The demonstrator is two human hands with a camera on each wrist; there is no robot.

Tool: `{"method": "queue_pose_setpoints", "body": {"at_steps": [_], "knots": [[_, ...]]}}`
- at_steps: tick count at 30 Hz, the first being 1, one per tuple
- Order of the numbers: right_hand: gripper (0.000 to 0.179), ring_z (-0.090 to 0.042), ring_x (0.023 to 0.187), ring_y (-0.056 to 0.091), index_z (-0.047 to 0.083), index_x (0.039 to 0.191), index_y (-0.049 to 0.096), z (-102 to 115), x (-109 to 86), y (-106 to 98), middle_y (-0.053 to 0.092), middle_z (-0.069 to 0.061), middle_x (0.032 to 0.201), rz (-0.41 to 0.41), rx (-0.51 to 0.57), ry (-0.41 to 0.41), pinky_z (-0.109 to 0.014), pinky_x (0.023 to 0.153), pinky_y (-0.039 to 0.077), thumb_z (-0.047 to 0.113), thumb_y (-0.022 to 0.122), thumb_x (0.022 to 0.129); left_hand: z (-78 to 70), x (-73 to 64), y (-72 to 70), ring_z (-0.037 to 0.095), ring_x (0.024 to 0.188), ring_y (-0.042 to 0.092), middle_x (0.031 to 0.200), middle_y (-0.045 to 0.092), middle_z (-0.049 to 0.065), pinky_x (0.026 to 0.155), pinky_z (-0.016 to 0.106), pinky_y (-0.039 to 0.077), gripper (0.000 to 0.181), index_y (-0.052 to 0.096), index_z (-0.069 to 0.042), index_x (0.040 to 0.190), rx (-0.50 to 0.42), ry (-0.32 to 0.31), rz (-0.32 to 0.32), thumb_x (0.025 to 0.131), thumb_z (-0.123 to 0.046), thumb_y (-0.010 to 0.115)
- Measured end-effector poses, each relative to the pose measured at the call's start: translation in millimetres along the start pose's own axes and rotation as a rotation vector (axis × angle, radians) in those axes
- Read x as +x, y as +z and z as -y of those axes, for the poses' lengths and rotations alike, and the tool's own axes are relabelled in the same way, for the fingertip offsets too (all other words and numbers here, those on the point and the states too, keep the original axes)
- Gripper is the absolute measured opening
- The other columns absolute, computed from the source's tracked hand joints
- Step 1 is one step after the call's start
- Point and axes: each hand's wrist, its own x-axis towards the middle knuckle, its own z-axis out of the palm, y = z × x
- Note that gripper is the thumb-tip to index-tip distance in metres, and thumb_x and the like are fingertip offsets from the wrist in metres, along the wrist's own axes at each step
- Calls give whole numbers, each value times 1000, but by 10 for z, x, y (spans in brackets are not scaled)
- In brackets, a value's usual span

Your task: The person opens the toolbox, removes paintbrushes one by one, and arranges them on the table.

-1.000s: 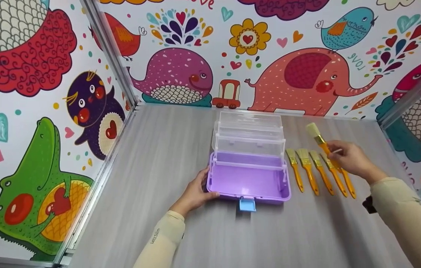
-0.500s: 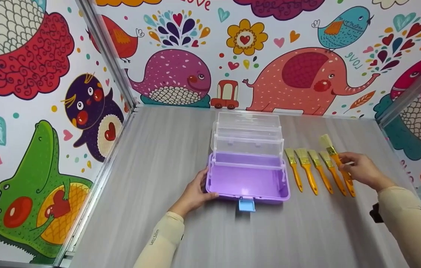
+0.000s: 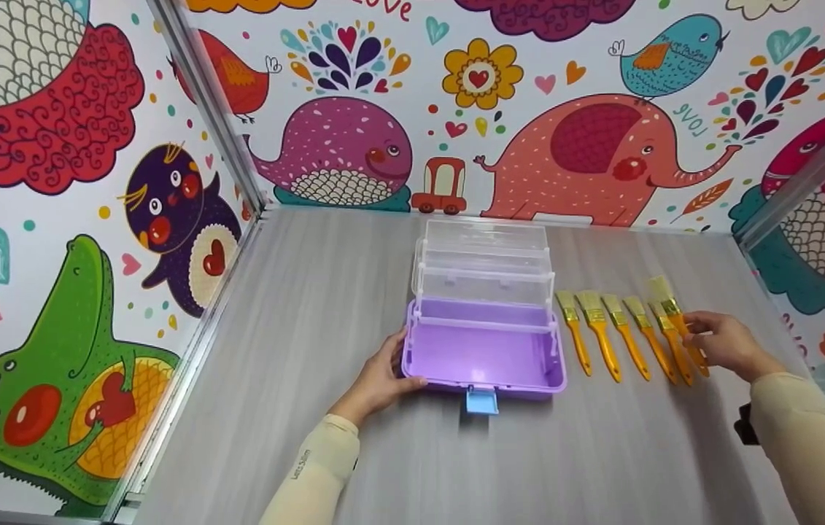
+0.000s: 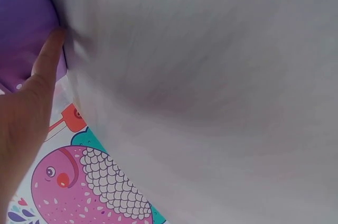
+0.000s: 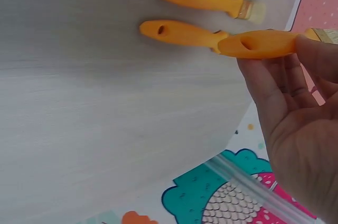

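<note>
On the table a purple plastic storage box (image 3: 485, 354) stands open, its clear trays and lid (image 3: 485, 255) folded up behind and its blue latch (image 3: 482, 402) hanging at the front. My left hand (image 3: 379, 379) grips the box's front left corner, thumb on the front rim and fingers along the side. At the right, my right hand (image 3: 733, 346) pinches the orange handle of a paintbrush (image 5: 259, 44), bristles pointing away from me. This brush is over the right end of a row of several similar paintbrushes (image 3: 603, 339); whether it touches the table is unclear.
The grey wood-grain table (image 3: 456, 474) meets printed cartoon walls (image 3: 565, 65) at the back and both sides. Metal frame strips (image 3: 219, 109) run along the wall corners. The brush row lies just right of the box.
My right hand has moved right and toward me, bringing the held paintbrush down toward the row's right end. My left hand keeps its place on the box.
</note>
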Motion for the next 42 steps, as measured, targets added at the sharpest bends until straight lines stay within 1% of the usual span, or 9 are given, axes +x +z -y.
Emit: {"method": "queue_pose_setpoints", "body": {"at_steps": [3, 13, 16, 20, 26, 30, 33, 37, 42], "knots": [[53, -45, 112, 50, -11, 142, 39, -56, 6, -4, 42, -38, 135, 2, 8, 31, -47, 83, 58, 13, 58, 99, 36, 10, -3, 39, 138, 39, 153, 36, 26, 114, 47, 31, 97, 24, -3, 156, 0, 6, 4, 79, -8, 84], [55, -45, 115, 48, -11, 146, 35, -142, 56, -44, 39, -39, 139, 21, 53, 102, -51, 88, 55, 12, 56, 100, 39, -16, -46, 38, 136, 42, 153, 38, 23, 113, 45, 34, 99, 24, -6, 157, 13, 4, -10, 79, -11, 85], [58, -45, 116, 47, -10, 147, 32, -167, 72, -52, 36, -39, 141, 32, 88, 127, -52, 91, 54, 13, 56, 100, 40, -33, -54, 40, 136, 42, 152, 38, 24, 113, 46, 34, 98, 25, -5, 156, 11, 4, -19, 78, -9, 85], [60, -46, 119, 43, -9, 150, 29, -236, 68, -60, 31, -38, 144, 33, 130, 182, -51, 94, 52, 13, 55, 100, 33, -32, -40, 38, 137, 41, 153, 37, 23, 113, 44, 34, 98, 25, -7, 157, 11, -3, -6, 79, -11, 85], [63, -47, 120, 42, -9, 150, 27, -346, 75, -56, 28, -39, 146, 17, 136, 231, -52, 96, 51, 14, 55, 99, 16, -22, -24, 36, 138, 40, 154, 36, 22, 114, 43, 33, 99, 25, -7, 157, 23, -15, 1, 78, -12, 85], [64, -49, 121, 40, -8, 151, 26, -384, 88, -45, 26, -40, 146, 0, 156, 268, -55, 99, 48, 12, 56, 99, 16, -17, -16, 37, 137, 41, 153, 37, 23, 113, 43, 33, 99, 25, -6, 157, 9, -3, 3, 78, -10, 85], [63, -48, 117, 43, -9, 150, 28, -406, 99, -35, 30, -40, 142, -16, 114, 278, -52, 96, 51, 10, 57, 96, 14, -17, -9, 39, 136, 41, 152, 38, 25, 113, 44, 34, 98, 25, -4, 156, 13, 11, 5, 79, -11, 85], [65, -47, 114, 44, -10, 149, 29, -411, 108, -33, 33, -40, 140, -22, 83, 285, -50, 94, 53, 8, 57, 93, 4, -21, -6, 37, 136, 42, 152, 39, 23, 113, 44, 34, 99, 25, -5, 156, 34, -3, 7, 78, -15, 86], [67, -49, 118, 40, -10, 151, 24, -400, 86, -51, 27, -41, 143, 2, 123, 311, -56, 99, 47, 5, 57, 95, -15, -15, -6, 35, 138, 41, 154, 38, 20, 113, 43, 33, 100, 25, -8, 157, 50, -28, 11, 79, -16, 86]]}}
